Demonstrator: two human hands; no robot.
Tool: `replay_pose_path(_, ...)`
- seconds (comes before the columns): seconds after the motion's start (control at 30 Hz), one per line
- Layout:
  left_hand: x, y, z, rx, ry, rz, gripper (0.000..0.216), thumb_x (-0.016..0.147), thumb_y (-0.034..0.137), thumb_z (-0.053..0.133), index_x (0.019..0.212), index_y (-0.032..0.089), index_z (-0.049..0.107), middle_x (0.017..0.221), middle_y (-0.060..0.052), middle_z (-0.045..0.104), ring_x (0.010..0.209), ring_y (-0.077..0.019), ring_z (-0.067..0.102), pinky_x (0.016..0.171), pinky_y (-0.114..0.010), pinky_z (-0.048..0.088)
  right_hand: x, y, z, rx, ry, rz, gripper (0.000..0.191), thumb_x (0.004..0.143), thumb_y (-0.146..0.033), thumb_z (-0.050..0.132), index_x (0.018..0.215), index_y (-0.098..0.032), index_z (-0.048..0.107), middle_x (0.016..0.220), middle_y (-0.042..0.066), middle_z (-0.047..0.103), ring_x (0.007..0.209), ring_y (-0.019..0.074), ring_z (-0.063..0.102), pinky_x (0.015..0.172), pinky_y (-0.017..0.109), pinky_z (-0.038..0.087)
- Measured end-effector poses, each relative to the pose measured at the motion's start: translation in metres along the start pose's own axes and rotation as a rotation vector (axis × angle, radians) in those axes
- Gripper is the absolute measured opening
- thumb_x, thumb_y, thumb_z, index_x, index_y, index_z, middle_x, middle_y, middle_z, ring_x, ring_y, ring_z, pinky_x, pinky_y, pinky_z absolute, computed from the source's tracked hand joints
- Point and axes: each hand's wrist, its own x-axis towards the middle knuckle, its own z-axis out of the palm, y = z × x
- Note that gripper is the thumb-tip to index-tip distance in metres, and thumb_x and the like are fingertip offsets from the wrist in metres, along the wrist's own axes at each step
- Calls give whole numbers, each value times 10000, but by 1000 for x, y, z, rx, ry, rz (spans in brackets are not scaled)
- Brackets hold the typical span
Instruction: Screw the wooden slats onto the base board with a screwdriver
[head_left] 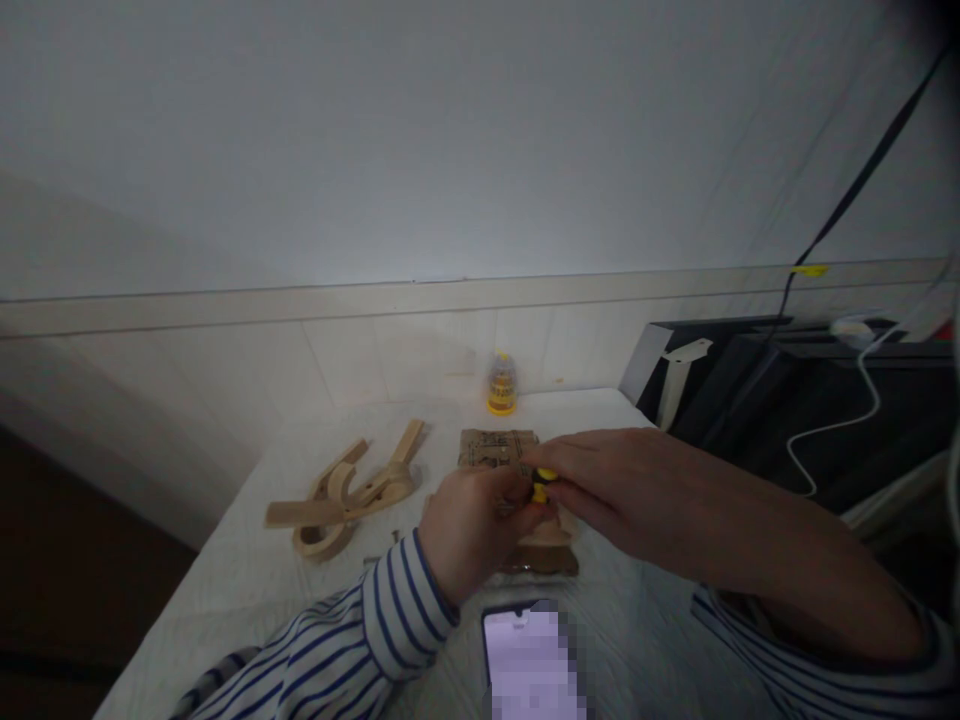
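One phone (521,660) lies nearest you, and beyond it the yellow-and-black piece (541,487), long axis unclear, sits between your right hand (622,485), grip clamped on it, and your left hand (474,525), curled close, its grip too hidden to tell, with the brown packet (484,446) just beyond.

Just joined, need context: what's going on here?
A person's right hand pinches a small yellow-and-black thing. The left hand is closed up beside it; what that one grips is hidden. Wooden parts lie on the table to the left, a brown packet behind the hands, a phone in front.
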Motion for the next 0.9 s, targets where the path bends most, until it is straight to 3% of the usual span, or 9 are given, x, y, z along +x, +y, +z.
replay_pose_path(0.17,2,1,-2,-21,-45,19,211,766,344,571,689,158,631,607,5,626,537,-112,552,488,-196,344,3,0,3,-29,-20,32,171,820,-126,387,793,-178,547,751,22,617,675,142,571,619,272,403)
replay_pose_path(0.4,3,1,-7,-86,-125,41,205,791,321,545,755,153,658,635,-6,637,566,-116,549,504,-195,348,1,-2,4,-125,21,31,157,805,-151,419,803,-177,573,665,22,612,567,135,554,526,248,367)
replay_pose_path(0.9,4,3,-12,-155,-207,115,158,813,248,522,781,157,648,679,-4,642,611,-119,560,547,-196,371,-2,-4,7,-216,6,67,98,798,-151,465,736,-179,536,634,4,591,564,135,554,500,253,337)
